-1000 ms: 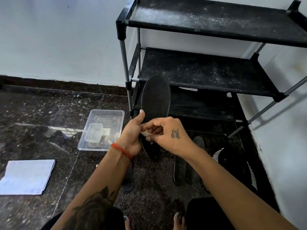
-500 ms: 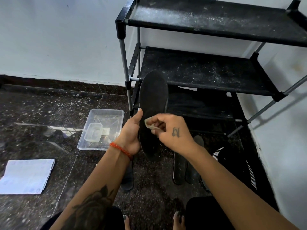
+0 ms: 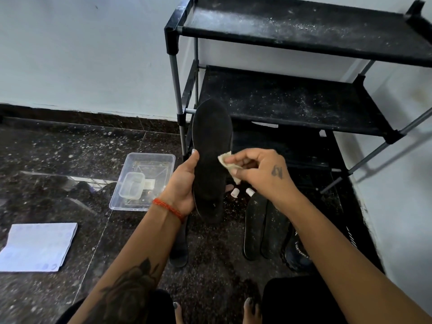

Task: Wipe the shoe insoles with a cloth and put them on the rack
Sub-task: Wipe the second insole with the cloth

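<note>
clear rectangular plastic tray [image 3: 161, 160], centre-left on dark speckled stone floor [image 3: 58, 155] | small clear plastic box [image 3: 131, 188] inside tray | folded white paper sheet [image 3: 37, 246], lower left | white wall [image 3: 81, 54], upper left

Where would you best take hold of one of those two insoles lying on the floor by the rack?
Probably at the heel end of the nearer insole, coming from above on the person's side. The pair lies flat, side by side and touching, so only the rounded ends offer a free edge to pinch; the toe ends sit under the right hand.
</note>
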`<action>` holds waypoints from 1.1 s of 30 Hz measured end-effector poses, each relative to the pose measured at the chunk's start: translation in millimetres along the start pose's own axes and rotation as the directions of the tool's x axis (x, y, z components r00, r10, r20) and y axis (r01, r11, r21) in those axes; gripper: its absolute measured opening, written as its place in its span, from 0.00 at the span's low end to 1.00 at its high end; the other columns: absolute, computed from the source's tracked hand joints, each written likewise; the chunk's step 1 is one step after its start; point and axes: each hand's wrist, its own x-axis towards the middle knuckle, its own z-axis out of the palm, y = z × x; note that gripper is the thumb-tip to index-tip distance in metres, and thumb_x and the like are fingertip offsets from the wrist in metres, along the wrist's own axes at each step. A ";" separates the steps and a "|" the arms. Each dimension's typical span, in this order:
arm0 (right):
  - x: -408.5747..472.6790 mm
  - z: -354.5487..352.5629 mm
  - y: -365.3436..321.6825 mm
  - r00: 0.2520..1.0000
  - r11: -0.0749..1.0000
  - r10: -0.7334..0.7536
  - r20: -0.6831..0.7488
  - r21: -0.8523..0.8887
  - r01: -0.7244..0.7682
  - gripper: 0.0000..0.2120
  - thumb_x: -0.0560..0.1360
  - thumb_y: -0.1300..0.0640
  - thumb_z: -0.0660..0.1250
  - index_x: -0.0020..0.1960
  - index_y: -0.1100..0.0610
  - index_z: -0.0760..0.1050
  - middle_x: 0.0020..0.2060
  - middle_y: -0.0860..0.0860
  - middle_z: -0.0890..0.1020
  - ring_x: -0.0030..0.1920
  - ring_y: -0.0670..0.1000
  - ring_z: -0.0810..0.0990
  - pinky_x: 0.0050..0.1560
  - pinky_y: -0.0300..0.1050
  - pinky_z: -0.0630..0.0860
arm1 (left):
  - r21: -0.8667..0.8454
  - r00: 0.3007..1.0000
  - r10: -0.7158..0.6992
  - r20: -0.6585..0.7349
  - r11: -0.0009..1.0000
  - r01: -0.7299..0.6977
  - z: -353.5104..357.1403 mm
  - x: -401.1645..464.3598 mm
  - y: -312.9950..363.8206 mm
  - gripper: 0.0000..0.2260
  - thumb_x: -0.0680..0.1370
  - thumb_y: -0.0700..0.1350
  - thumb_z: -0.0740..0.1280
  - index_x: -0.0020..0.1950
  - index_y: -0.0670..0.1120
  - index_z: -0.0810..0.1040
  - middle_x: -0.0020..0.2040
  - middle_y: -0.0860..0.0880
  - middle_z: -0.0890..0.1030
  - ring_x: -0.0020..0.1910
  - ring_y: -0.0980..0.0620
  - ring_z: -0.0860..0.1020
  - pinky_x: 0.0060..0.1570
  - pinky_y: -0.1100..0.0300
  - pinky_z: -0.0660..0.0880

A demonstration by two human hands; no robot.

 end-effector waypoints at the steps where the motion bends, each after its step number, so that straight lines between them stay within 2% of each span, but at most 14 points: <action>1: 0.8 2.1 -0.3 0.998 0.994 0.058 -0.008 0.089 -0.057 0.10 0.68 0.64 0.72 0.43 0.49 0.83 0.39 0.49 0.83 0.40 0.45 0.80 0.46 0.39 0.78 | 0.005 1.000 0.001 -0.002 1.000 -0.001 0.5 -0.3 -0.2 0.24 0.81 0.57 0.50 0.56 0.42 0.78 0.49 0.42 0.84 0.45 0.44 0.83 0.48 0.42 0.77; 3: -0.1 9.3 0.2 0.987 0.966 0.149 0.066 0.203 -0.159 0.11 0.70 0.65 0.71 0.44 0.50 0.82 0.37 0.52 0.80 0.40 0.49 0.79 0.45 0.44 0.79 | 0.019 1.000 -0.009 -0.005 1.000 0.009 2.1 -0.9 -0.4 0.24 0.82 0.57 0.50 0.54 0.41 0.77 0.45 0.42 0.85 0.41 0.46 0.84 0.43 0.50 0.80; 6: -1.3 20.6 0.9 0.981 0.956 0.180 0.077 0.223 -0.193 0.11 0.71 0.67 0.69 0.45 0.51 0.82 0.36 0.53 0.79 0.40 0.50 0.79 0.41 0.42 0.79 | 0.025 1.000 -0.007 -0.011 1.000 0.007 3.3 -0.3 -1.5 0.24 0.82 0.56 0.49 0.53 0.40 0.77 0.41 0.42 0.85 0.38 0.49 0.84 0.37 0.57 0.82; 8: -0.8 22.8 -0.8 0.983 0.953 0.180 0.015 0.243 -0.179 0.11 0.71 0.68 0.69 0.45 0.53 0.82 0.37 0.53 0.81 0.40 0.48 0.80 0.37 0.40 0.79 | 0.022 1.000 0.006 0.010 1.000 -0.006 3.8 -1.4 -1.3 0.26 0.81 0.58 0.49 0.57 0.40 0.76 0.47 0.41 0.84 0.43 0.46 0.84 0.44 0.51 0.81; 11: -1.8 20.8 -4.4 0.978 0.937 0.207 -0.025 0.291 -0.191 0.10 0.72 0.68 0.67 0.47 0.54 0.82 0.41 0.54 0.81 0.38 0.44 0.80 0.27 0.32 0.74 | 0.030 0.995 -0.026 0.094 0.999 0.024 4.2 -0.9 -5.4 0.29 0.80 0.62 0.48 0.66 0.42 0.72 0.61 0.39 0.78 0.58 0.40 0.78 0.55 0.36 0.73; 14: -2.6 21.8 -2.1 0.989 0.986 0.133 -0.070 0.108 -0.125 0.09 0.73 0.65 0.68 0.48 0.53 0.81 0.39 0.48 0.81 0.38 0.43 0.79 0.27 0.32 0.75 | 0.007 0.993 -0.026 0.111 1.000 0.026 4.9 -0.8 -6.5 0.29 0.80 0.61 0.47 0.66 0.42 0.72 0.58 0.40 0.80 0.53 0.42 0.81 0.50 0.39 0.77; 18: -5.5 26.5 1.9 0.999 0.952 -0.027 -0.042 -0.306 0.013 0.08 0.69 0.60 0.70 0.47 0.51 0.81 0.37 0.44 0.80 0.39 0.43 0.78 0.42 0.35 0.76 | -0.001 0.996 -0.042 0.077 0.999 0.042 4.1 -2.9 -5.2 0.31 0.81 0.60 0.45 0.57 0.38 0.78 0.45 0.41 0.84 0.41 0.47 0.84 0.40 0.54 0.81; 21: -9.6 29.6 -2.1 0.999 0.933 0.000 0.049 -0.359 0.018 0.07 0.68 0.61 0.71 0.45 0.53 0.81 0.37 0.46 0.80 0.39 0.45 0.79 0.44 0.35 0.74 | -0.004 0.996 -0.055 0.076 0.998 0.055 2.8 -2.7 -5.4 0.31 0.81 0.61 0.45 0.58 0.39 0.77 0.51 0.43 0.84 0.46 0.48 0.84 0.44 0.55 0.81; 23: -11.8 29.7 -5.6 0.986 0.961 0.091 0.143 -0.271 -0.049 0.06 0.68 0.62 0.71 0.43 0.54 0.81 0.33 0.46 0.79 0.37 0.45 0.79 0.44 0.38 0.78 | -0.021 0.994 -0.061 0.086 0.998 0.063 1.8 -2.5 -4.6 0.31 0.80 0.62 0.45 0.63 0.41 0.74 0.55 0.46 0.82 0.49 0.48 0.83 0.48 0.53 0.80; 25: -14.4 28.0 -12.0 0.931 0.979 0.197 0.308 -0.008 -0.204 0.07 0.69 0.67 0.71 0.42 0.56 0.80 0.32 0.49 0.79 0.34 0.47 0.80 0.39 0.42 0.81 | -0.005 0.995 -0.054 0.087 0.998 0.055 0.8 -2.4 -2.5 0.31 0.80 0.62 0.44 0.65 0.41 0.73 0.58 0.47 0.81 0.51 0.49 0.82 0.53 0.53 0.78; 27: -15.7 24.4 -18.4 0.897 0.920 0.188 0.400 0.249 -0.304 0.07 0.69 0.70 0.70 0.44 0.60 0.79 0.33 0.53 0.79 0.33 0.47 0.80 0.34 0.40 0.80 | -0.016 0.993 -0.059 0.106 0.998 0.061 3.5 -4.8 0.2 0.32 0.80 0.62 0.45 0.64 0.40 0.75 0.57 0.44 0.81 0.49 0.48 0.83 0.49 0.55 0.79; 30: -10.5 17.2 -17.3 0.976 0.930 0.148 0.163 0.314 -0.193 0.09 0.70 0.68 0.70 0.46 0.57 0.81 0.36 0.51 0.81 0.36 0.47 0.81 0.35 0.40 0.81 | -0.056 0.989 -0.055 0.134 0.996 0.063 7.8 -7.6 0.6 0.33 0.81 0.60 0.46 0.50 0.39 0.83 0.45 0.41 0.84 0.40 0.47 0.84 0.37 0.54 0.81; 31: -8.3 15.1 -14.0 0.988 0.951 0.142 0.064 0.270 -0.154 0.09 0.70 0.67 0.71 0.45 0.54 0.81 0.36 0.49 0.81 0.37 0.46 0.81 0.35 0.42 0.81 | -0.060 0.992 -0.039 0.122 0.997 0.047 8.0 -7.5 0.3 0.31 0.81 0.59 0.46 0.49 0.39 0.81 0.44 0.41 0.84 0.39 0.47 0.84 0.35 0.53 0.81; 33: -5.7 15.1 -6.6 0.991 0.981 0.129 -0.040 0.151 -0.121 0.10 0.69 0.65 0.72 0.43 0.50 0.81 0.33 0.47 0.81 0.37 0.45 0.81 0.37 0.44 0.81 | -0.071 0.992 -0.018 0.125 0.997 0.027 8.1 -7.5 0.4 0.29 0.81 0.58 0.46 0.54 0.39 0.78 0.47 0.42 0.84 0.43 0.47 0.84 0.40 0.51 0.81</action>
